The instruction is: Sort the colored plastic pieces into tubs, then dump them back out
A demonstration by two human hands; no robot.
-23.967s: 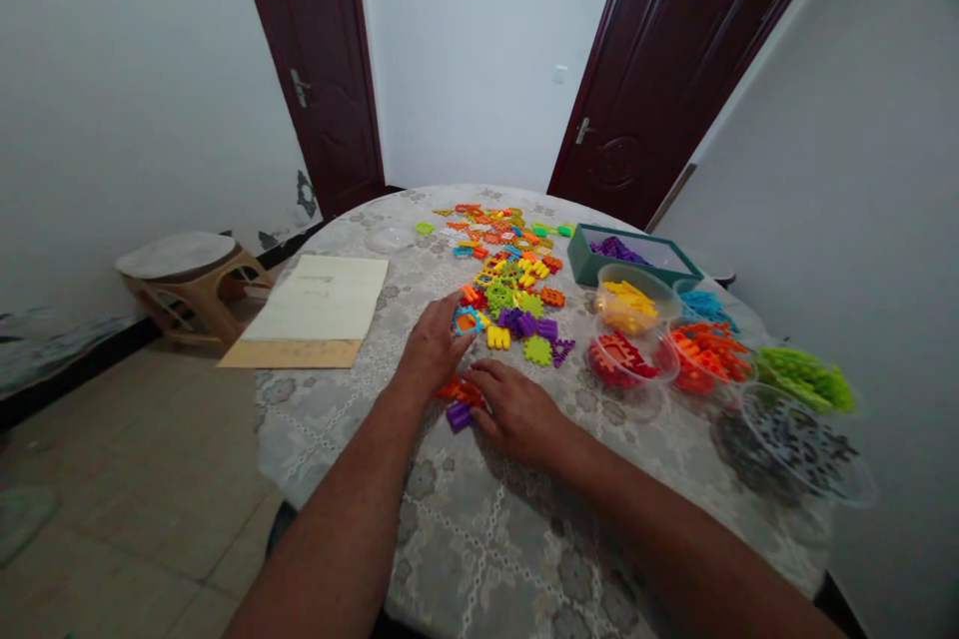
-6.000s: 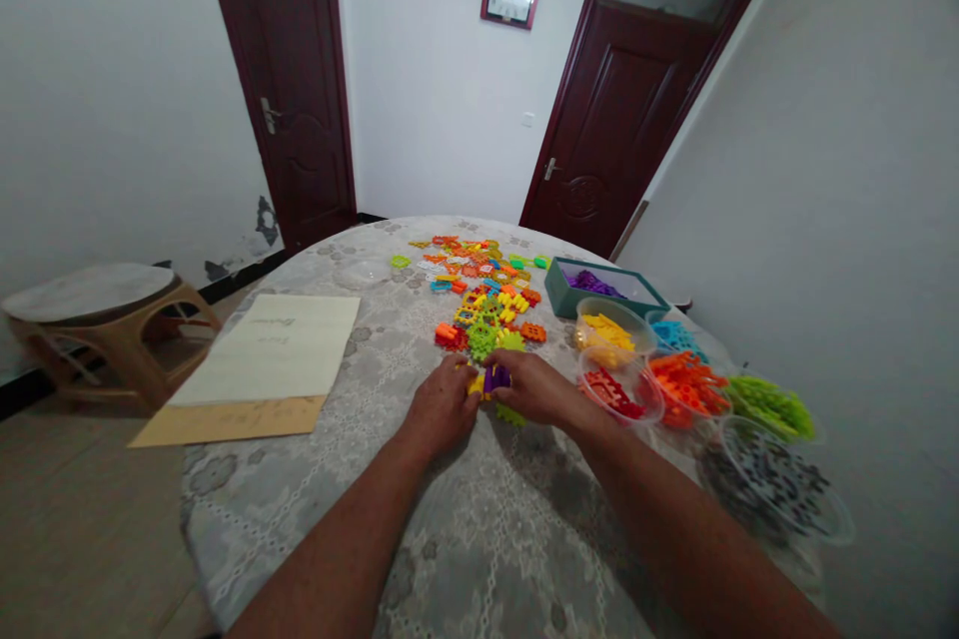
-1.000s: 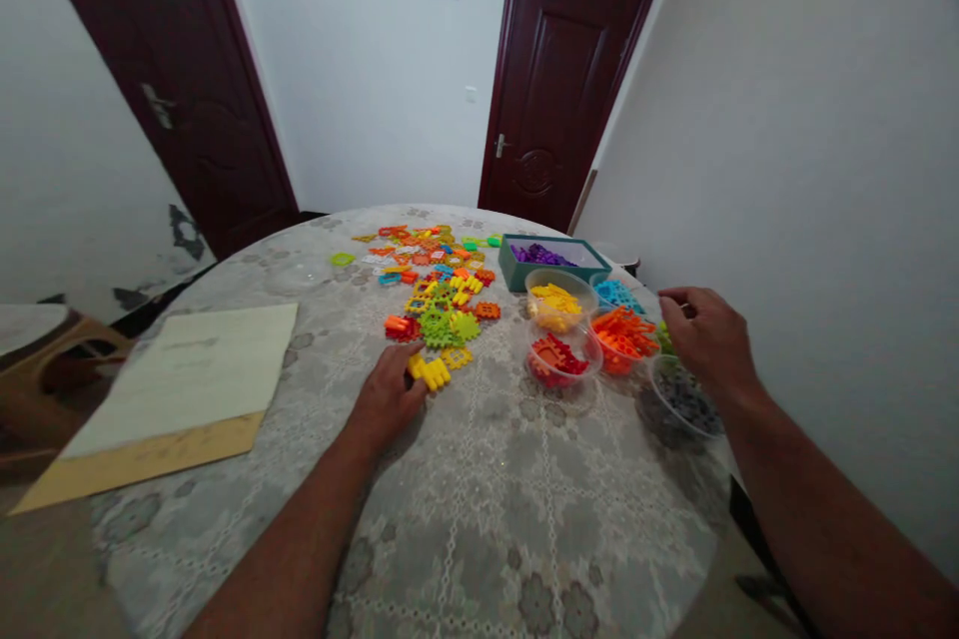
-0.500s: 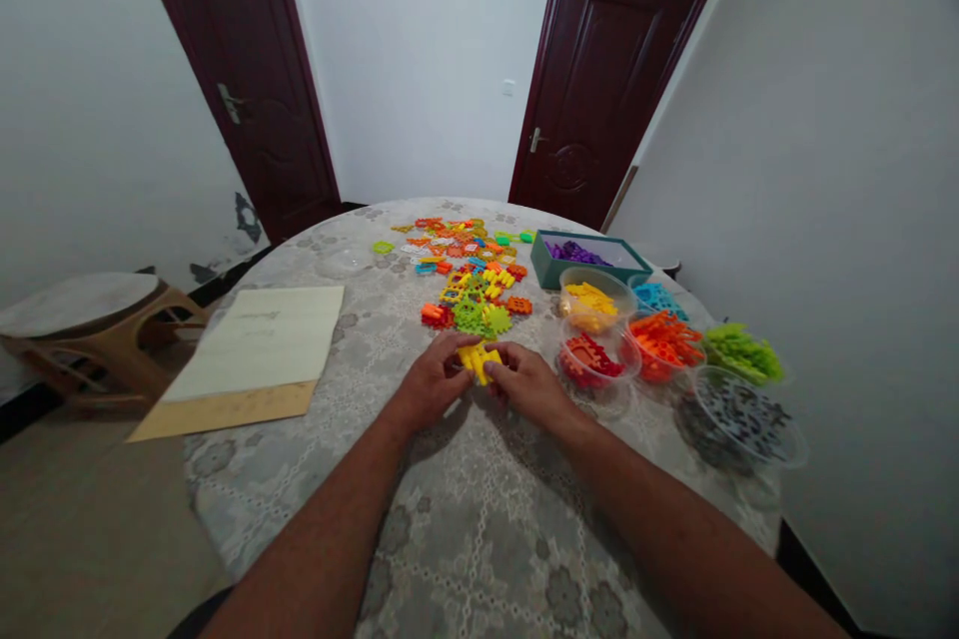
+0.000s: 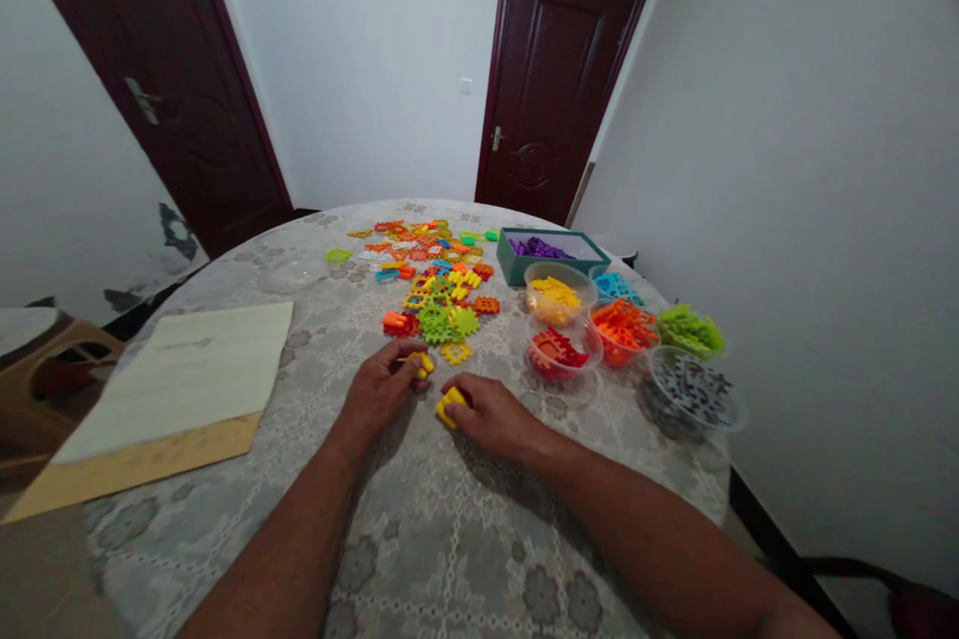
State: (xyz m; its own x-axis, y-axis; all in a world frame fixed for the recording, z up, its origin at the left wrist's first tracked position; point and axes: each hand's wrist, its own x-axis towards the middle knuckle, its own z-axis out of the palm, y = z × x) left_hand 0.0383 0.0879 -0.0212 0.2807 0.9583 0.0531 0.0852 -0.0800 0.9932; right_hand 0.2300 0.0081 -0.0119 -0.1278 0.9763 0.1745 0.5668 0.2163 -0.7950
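Observation:
My left hand is closed on a small yellow plastic building piece, held between thumb and fingers. A second yellow building piece is pinched in my right hand, slightly nearer to me. The two pieces are apart, with a narrow gap between the hands. Just beyond them a flat yellow lattice piece lies on the table. Behind it sits a cluster of green gear-shaped pieces, with red pieces at its left. My fingers partly cover both held pieces.
Loose colourful pieces spread toward the far side. On the right stand clear tubs of yellow, red, orange, blue, green and grey pieces, plus a green box of purple ones. Paper sheets lie left.
My hands, together on yellow pieces before, have drawn apart, each keeping a yellow piece. The yellow lattice piece beyond them now shows. The view has turned right.

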